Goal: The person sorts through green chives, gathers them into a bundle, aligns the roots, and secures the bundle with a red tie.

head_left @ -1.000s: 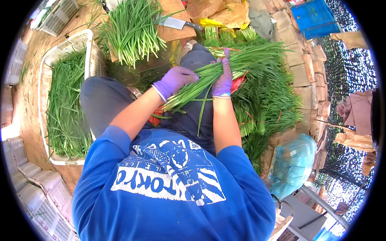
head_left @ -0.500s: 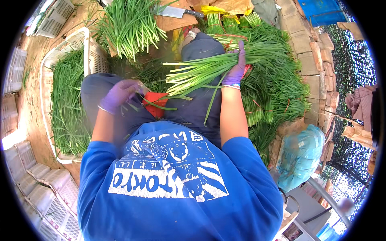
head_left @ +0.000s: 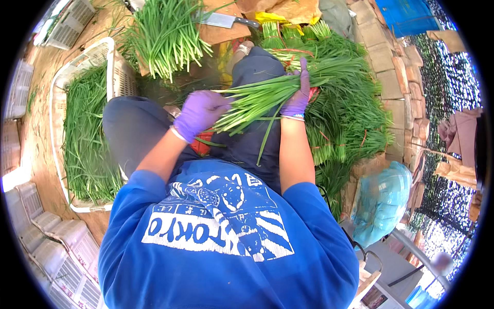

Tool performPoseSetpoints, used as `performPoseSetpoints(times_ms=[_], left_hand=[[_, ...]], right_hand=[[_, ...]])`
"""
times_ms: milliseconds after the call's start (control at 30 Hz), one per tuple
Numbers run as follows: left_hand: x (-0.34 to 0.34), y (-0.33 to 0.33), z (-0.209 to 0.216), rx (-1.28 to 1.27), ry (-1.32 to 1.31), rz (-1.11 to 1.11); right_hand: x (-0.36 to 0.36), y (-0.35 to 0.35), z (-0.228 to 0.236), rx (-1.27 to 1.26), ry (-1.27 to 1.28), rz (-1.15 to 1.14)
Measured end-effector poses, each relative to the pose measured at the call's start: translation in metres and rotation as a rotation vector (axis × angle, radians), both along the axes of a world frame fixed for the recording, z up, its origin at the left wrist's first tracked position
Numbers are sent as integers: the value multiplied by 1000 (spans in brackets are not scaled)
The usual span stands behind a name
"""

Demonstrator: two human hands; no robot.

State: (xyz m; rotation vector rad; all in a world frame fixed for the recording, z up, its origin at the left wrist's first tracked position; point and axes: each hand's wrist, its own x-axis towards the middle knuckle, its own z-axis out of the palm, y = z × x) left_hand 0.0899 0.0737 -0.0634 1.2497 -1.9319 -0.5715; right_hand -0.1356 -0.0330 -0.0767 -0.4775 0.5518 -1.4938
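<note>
The right grip point(head_left: 297, 97) held a seemingly unbanded green bunch point(head_left: 257, 100); the blurred left grip's point(head_left: 198, 112) closure was unclear; banded bundles point(head_left: 355, 116) lay apparently finished; loose greens point(head_left: 85, 141) looked untied.

Left hand point(head_left: 200, 112) motion-blurred; I cannot tell whether its fingertips touch the stalks point(head_left: 257, 100). Stalks hide some of the right hand's point(head_left: 298, 98) fingers. Red object point(head_left: 204, 145) mostly covered, kind unclear to me. Blue container point(head_left: 406, 16) cut off by the top edge.
</note>
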Motion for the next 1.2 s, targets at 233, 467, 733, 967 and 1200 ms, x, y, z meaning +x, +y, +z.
performPoseSetpoints(times_ms=[233, 467, 733, 967, 1200], left_hand=[[97, 35, 2, 438, -1113, 320], [26, 29, 53, -146, -519, 234], [-31, -20, 1, -465, -663, 267], [-22, -36, -4, -53, -99, 26], [5, -42, -23, 733, 510, -211]], right_hand=[[-23, -18, -27, 107, -51, -145], [4, -14, 4, 279, -35, -288], [16, -6, 15, 279, 27, -272], [8, -10, 2, 244, 33, -271], [23, -7, 11, 220, 34, -227]])
